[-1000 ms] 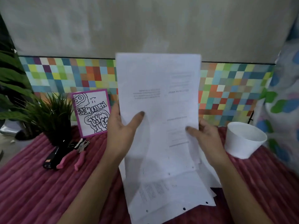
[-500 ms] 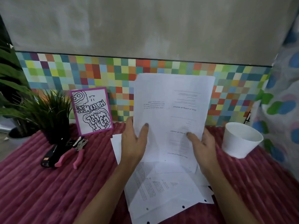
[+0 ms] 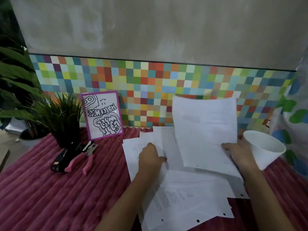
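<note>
Sheet (image 3: pixel 205 130) held up over the pile (image 3: pixel 183 197), long axis upright.
The right hand (image 3: pixel 240 152) has its grip pinched on the sheet's lower right edge. The left hand (image 3: pixel 150 157), just left of it, presses flat on the pile. A cup (image 3: pixel 265 147) stands right of the grip.

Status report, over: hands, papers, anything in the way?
Right hand holds one sheet up. Left hand rests on paper pile, grip unclear. White cup close beside right hand.
</note>
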`<action>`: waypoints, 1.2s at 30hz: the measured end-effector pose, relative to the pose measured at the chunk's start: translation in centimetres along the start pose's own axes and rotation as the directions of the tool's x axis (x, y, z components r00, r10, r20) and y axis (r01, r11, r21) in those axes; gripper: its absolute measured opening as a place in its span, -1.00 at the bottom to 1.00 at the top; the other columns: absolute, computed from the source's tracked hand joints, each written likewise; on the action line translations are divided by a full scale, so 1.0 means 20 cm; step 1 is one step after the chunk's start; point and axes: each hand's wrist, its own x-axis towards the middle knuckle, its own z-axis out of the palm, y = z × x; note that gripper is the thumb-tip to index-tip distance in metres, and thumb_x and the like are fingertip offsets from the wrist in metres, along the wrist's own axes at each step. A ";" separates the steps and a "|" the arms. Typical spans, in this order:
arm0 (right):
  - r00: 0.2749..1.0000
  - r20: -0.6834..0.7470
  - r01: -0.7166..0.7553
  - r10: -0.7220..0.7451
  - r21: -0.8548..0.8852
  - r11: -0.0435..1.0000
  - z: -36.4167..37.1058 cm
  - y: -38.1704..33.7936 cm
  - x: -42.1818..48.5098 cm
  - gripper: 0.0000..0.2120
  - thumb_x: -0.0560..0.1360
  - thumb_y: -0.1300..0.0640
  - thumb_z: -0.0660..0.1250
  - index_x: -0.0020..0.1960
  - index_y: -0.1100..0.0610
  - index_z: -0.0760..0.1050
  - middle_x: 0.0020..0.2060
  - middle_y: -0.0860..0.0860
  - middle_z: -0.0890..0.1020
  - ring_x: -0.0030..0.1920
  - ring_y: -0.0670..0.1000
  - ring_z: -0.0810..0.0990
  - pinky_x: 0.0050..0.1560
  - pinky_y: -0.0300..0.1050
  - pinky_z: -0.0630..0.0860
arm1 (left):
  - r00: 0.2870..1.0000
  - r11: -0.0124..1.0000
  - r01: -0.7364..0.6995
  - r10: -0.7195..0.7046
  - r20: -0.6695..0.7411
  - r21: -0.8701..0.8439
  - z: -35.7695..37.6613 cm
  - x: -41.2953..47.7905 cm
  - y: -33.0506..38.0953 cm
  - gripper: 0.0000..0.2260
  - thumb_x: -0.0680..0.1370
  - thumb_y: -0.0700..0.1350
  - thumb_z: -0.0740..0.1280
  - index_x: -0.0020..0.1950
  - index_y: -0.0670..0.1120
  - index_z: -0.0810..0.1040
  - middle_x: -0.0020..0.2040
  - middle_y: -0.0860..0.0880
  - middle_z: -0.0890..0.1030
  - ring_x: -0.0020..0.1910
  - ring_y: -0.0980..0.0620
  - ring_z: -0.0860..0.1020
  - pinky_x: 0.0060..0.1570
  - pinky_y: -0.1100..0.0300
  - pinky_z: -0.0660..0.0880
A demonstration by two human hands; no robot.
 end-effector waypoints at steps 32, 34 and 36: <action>0.860 -0.447 0.356 -0.248 0.176 0.918 -0.16 0.08 0.09 -0.84 0.47 0.23 0.37 0.04 0.08 0.56 -0.08 -0.05 0.64 0.00 0.06 0.62 0.11 0.01 0.58 | 0.951 0.976 -0.206 0.184 -0.250 -0.067 0.01 -0.02 -0.01 -0.65 0.57 0.13 0.24 0.15 -0.14 0.47 0.03 -0.10 0.60 0.04 -0.07 0.53 0.06 0.02 0.47; 0.904 -0.391 0.256 -0.173 0.170 0.952 -0.17 0.09 0.11 -0.77 0.50 0.26 0.35 0.16 0.19 0.54 0.01 0.06 0.65 0.04 0.08 0.60 0.17 0.03 0.53 | 0.987 0.982 -0.117 0.131 -0.092 0.150 0.06 -0.04 0.02 -0.34 0.44 0.35 0.27 0.35 -0.09 0.37 0.27 -0.06 0.50 0.25 -0.08 0.41 0.23 0.01 0.35; 0.943 -0.310 0.171 -0.118 0.152 0.973 -0.17 0.11 0.11 -0.70 0.50 0.26 0.34 0.23 0.22 0.51 0.11 0.11 0.62 0.08 0.11 0.58 0.19 0.05 0.48 | 0.990 0.942 -0.128 0.141 -0.020 0.310 0.10 -0.07 0.04 -0.20 0.36 0.41 0.30 0.44 -0.04 0.26 0.39 -0.01 0.41 0.35 -0.07 0.34 0.30 -0.01 0.28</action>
